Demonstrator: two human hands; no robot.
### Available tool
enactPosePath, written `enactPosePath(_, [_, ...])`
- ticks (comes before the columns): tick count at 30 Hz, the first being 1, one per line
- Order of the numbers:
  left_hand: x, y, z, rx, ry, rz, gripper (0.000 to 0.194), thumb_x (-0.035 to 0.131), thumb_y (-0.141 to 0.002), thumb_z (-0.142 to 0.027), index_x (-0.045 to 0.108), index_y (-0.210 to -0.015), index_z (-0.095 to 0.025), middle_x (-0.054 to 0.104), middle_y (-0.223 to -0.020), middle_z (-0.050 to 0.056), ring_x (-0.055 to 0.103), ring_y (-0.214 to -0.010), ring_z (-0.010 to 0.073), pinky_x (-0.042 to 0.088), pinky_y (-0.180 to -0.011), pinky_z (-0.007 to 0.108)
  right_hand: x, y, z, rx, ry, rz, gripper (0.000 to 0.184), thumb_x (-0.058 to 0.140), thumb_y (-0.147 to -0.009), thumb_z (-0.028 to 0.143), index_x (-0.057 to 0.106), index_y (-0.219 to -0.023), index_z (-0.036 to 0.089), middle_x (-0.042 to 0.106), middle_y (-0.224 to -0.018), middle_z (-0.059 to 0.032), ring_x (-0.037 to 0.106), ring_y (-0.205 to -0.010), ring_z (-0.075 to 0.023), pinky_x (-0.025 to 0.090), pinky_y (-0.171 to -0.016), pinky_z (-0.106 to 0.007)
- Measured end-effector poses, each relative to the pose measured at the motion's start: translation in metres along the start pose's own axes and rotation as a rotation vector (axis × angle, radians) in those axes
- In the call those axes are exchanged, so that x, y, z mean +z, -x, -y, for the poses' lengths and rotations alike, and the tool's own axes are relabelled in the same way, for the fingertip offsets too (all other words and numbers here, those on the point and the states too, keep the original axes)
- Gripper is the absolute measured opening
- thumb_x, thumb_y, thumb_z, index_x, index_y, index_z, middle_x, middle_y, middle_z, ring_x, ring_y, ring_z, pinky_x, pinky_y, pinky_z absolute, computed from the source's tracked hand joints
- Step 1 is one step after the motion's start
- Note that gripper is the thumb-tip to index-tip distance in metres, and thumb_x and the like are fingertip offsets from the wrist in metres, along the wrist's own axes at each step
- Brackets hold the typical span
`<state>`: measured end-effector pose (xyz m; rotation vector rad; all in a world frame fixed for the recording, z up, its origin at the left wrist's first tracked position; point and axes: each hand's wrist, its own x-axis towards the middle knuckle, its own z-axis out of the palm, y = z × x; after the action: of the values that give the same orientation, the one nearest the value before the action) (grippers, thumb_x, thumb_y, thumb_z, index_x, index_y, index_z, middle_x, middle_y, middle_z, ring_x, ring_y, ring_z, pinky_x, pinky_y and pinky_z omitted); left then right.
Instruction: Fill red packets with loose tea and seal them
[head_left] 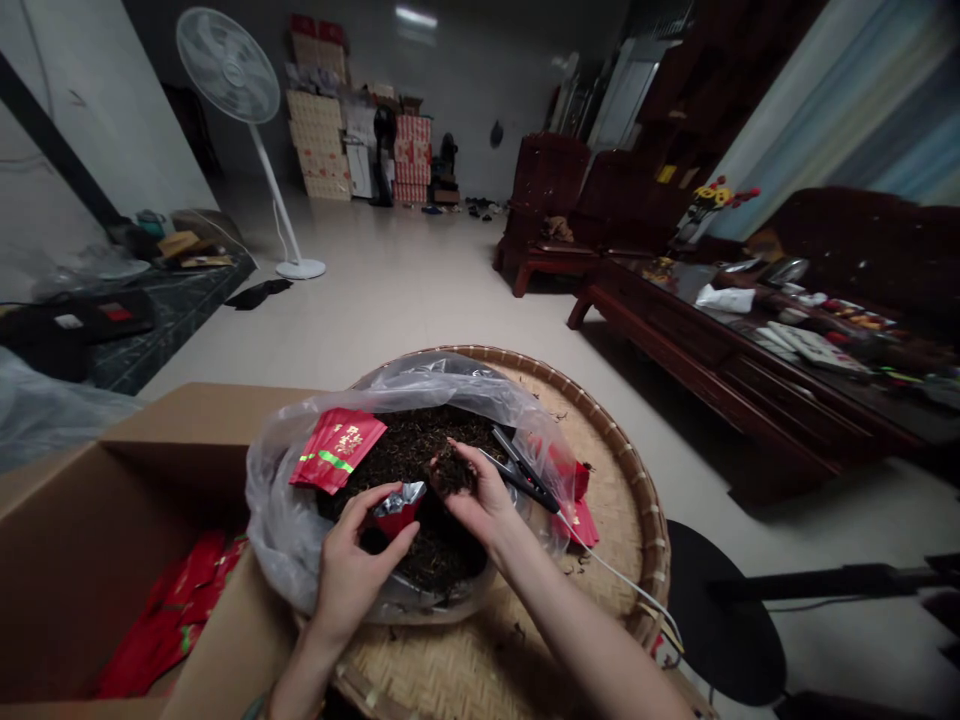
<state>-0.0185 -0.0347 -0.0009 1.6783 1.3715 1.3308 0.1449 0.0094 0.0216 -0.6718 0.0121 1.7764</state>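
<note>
My left hand [360, 550] pinches a small red foil packet [397, 512] whose silvery mouth gapes upward. Just to its right, my right hand [480, 495] is closed around a clump of dark loose tea leaves [454, 470]. Both hands are over a clear plastic bag [281, 520] filled with the same dark leaves. On the bag's left side lies a stack of flat red packets [339, 446] with gold print and a green stripe. A black corded tool, apparently a hand heat sealer [531, 480], rests on the right side beside my right hand.
The bag sits on a round woven bamboo tray [622, 450]. More red packets [583, 522] lie on the tray at right. An open cardboard box [202, 415] with red packets inside stands at left. A white cord [622, 575] crosses the tray; a black round base [724, 610] stands beside it.
</note>
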Motion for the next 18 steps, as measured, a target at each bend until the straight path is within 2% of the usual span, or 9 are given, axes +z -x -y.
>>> enactPosePath(3, [-0.001, -0.001, -0.001, 0.009, 0.002, 0.002, 0.035, 0.068, -0.072, -0.033, 0.06, -0.103, -0.019, 0.066, -0.105, 0.008, 0.063, -0.095, 0.022, 0.053, -0.082, 0.033, -0.001, -0.001, -0.001, 0.003, -0.005, -0.02, 0.014, 0.06, -0.07, 0.008, 0.063, -0.079, 0.018, 0.069, -0.071, 0.0013, 0.065, -0.067, -0.0124, 0.055, -0.068, -0.023])
enactPosePath(6, [-0.001, -0.001, -0.002, 0.024, -0.007, 0.009, 0.034, 0.068, -0.072, -0.032, 0.06, -0.103, -0.019, 0.066, -0.104, 0.007, 0.063, -0.095, 0.0215, 0.053, -0.082, 0.033, -0.002, 0.0, 0.001, 0.048, 0.011, 0.002, 0.009, 0.056, -0.078, 0.018, 0.062, -0.085, 0.018, 0.069, -0.071, -0.0023, 0.066, -0.067, -0.0146, 0.055, -0.062, -0.025])
enactPosePath(9, [-0.001, -0.001, -0.002, 0.024, -0.02, 0.002, 0.034, 0.068, -0.072, -0.032, 0.06, -0.103, -0.018, 0.066, -0.104, 0.007, 0.063, -0.095, 0.0216, 0.052, -0.084, 0.033, -0.001, 0.001, 0.004, 0.064, -0.007, -0.009, 0.017, 0.045, -0.087, 0.028, 0.058, -0.09, 0.018, 0.07, -0.074, -0.0061, 0.067, -0.065, -0.016, 0.055, -0.056, -0.026])
enactPosePath(14, [0.001, -0.002, 0.001, 0.03, -0.022, 0.018, 0.034, 0.067, -0.073, -0.031, 0.06, -0.104, -0.019, 0.065, -0.105, 0.007, 0.063, -0.095, 0.0212, 0.052, -0.084, 0.034, 0.001, 0.005, 0.003, 0.127, 0.061, -0.089, 0.019, 0.037, -0.092, 0.027, 0.052, -0.088, 0.017, 0.072, -0.079, -0.0107, 0.066, -0.058, -0.0152, 0.05, -0.045, -0.021])
enactPosePath(18, [0.0, -0.003, 0.001, 0.047, -0.02, 0.016, 0.033, 0.067, -0.074, -0.031, 0.059, -0.104, -0.019, 0.065, -0.104, 0.006, 0.063, -0.095, 0.0208, 0.052, -0.083, 0.033, 0.002, 0.01, 0.004, 0.161, 0.102, -0.046, 0.02, 0.037, -0.092, 0.028, 0.053, -0.1, 0.018, 0.071, -0.079, -0.0092, 0.066, -0.058, -0.0158, 0.051, -0.046, -0.022])
